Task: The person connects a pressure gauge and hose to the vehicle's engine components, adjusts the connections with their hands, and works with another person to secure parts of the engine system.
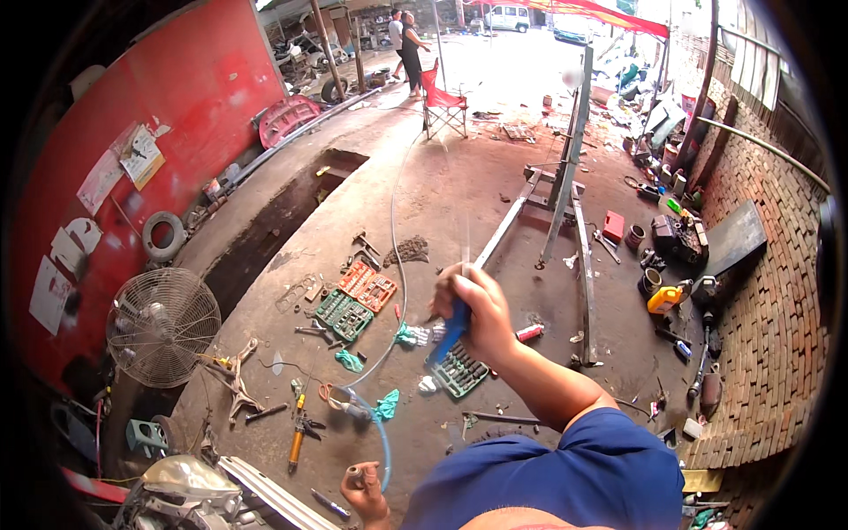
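Blue tool: 1 | stubby cylinder: 1 | hands: right, left, curled around them respectively

You are in an open-sided car repair workshop: across your view, an engine hoist stands at two o'clock, an inspection pit at ten, a tyre at nine, an open socket set at eight.

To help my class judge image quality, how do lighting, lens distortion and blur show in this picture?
In the head view, glare washes out the yard beyond the red folding chair; in the same view, the floor pit sits in deep shadow, the brick wall curves along the dark rim, and the blue tool in the right hand lacks fine detail.
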The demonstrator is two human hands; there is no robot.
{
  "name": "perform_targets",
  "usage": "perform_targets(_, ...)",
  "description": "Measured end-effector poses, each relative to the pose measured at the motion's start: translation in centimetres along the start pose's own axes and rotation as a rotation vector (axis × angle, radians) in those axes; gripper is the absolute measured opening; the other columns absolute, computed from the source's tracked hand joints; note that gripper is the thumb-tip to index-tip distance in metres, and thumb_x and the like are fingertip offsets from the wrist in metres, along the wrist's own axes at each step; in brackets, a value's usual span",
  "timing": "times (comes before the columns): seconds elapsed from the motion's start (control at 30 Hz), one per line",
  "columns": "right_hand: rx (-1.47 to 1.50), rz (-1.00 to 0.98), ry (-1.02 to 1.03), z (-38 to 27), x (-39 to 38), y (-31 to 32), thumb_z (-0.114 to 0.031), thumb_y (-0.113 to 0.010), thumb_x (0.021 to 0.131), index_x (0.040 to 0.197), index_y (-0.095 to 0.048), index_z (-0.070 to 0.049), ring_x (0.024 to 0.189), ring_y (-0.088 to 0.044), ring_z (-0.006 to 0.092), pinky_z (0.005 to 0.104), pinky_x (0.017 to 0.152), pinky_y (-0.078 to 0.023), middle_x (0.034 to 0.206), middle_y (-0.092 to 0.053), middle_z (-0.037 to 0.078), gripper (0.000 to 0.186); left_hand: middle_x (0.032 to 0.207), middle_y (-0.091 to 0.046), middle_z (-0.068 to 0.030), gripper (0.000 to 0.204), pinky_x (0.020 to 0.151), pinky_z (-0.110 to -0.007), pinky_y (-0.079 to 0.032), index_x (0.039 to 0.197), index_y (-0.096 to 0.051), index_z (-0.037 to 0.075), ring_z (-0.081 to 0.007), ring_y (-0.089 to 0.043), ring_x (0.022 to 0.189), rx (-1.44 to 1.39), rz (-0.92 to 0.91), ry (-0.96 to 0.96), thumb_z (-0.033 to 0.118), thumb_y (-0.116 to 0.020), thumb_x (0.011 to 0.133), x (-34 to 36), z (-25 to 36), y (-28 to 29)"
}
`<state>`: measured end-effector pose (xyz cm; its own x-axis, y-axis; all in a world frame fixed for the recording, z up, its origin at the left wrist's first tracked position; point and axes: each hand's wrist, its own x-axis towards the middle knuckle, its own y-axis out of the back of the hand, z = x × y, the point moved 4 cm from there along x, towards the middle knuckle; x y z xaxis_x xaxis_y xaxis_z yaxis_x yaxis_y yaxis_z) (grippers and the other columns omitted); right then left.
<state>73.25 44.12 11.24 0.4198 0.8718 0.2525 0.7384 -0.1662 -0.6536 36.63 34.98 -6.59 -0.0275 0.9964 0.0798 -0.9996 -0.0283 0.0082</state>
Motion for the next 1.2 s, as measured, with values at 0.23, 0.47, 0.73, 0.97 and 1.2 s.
perform_targets(0.23, -0.481, -0.118, 0.219, -7.0, 3.9, -2.4, -0.026, -0.069, 0.101, 0.094, -0.054, -0.003, 0.075, -0.051, 0.013, 0.0285, 0.073, -0.046, 0.084, -0.056, 0.006, 0.028, 0.055, -0.034, 0.0083, 0.029, 0.043, -0.024, -0.021, 0.086, -0.064, 0.003, -0.003, -0.029, 0.045, -0.024, 0.186, 0.197, 0.025, -0.065, 0.104, -0.4, 0.7, 1.8)
perform_targets(0.47, -0.519, -0.11, 0.167, -4.5, 3.8, -2.4, -0.026, -0.07, 0.099, 0.099, -0.063, 0.0, 0.075, -0.056, 0.0105, 0.0279, 0.067, -0.047, 0.087, -0.063, 0.003, 0.026, 0.059, -0.042, 0.0046, 0.023, 0.042, -0.024, -0.025, 0.091, -0.062, 0.0, -0.0041, -0.034, 0.045, -0.133, 0.186, 0.272, 0.019, -0.063, 0.104, -2.9, -0.2, 3.4)
perform_targets(0.73, -0.139, 0.021, -0.899, 14.4, -4.7, 21.4, -0.029, -0.069, 0.098, 0.098, -0.063, -0.004, 0.071, -0.062, 0.0172, 0.0335, 0.066, -0.054, 0.083, -0.065, 0.007, 0.026, 0.059, -0.039, 0.005, 0.025, 0.046, -0.024, -0.027, 0.093, -0.063, -0.002, -0.0049, -0.033, 0.047, -0.163, 0.218, 0.255, 0.017, -0.059, 0.108, -3.3, -0.6, 3.7)
perform_targets(0.97, -0.042, 0.422, -1.424, 21.9, -22.6, 30.0, -0.027, -0.069, 0.096, 0.11, -0.06, -0.012, 0.081, -0.065, 0.0244, 0.0431, 0.078, -0.056, 0.096, -0.07, 0.01, 0.022, 0.057, -0.039, 0.0044, 0.028, 0.045, -0.024, -0.027, 0.092, -0.063, -0.005, -0.0047, -0.034, 0.046, -0.077, 0.309, 0.33, 0.018, -0.059, 0.108, -6.4, 0.2, 5.6)
perform_targets(1.2, -0.412, 0.139, -1.473, 27.5, -21.9, 27.7, -0.021, -0.071, 0.096, 0.097, -0.062, -0.006, 0.065, -0.059, 0.0171, 0.0348, 0.057, -0.05, 0.083, -0.063, 0.005, 0.017, 0.058, -0.037, 0.0046, 0.025, 0.049, -0.026, -0.029, 0.095, -0.062, -0.005, -0.0062, -0.034, 0.048, -0.074, 0.307, 0.349, 0.016, -0.057, 0.108, -6.9, 1.2, 5.2)
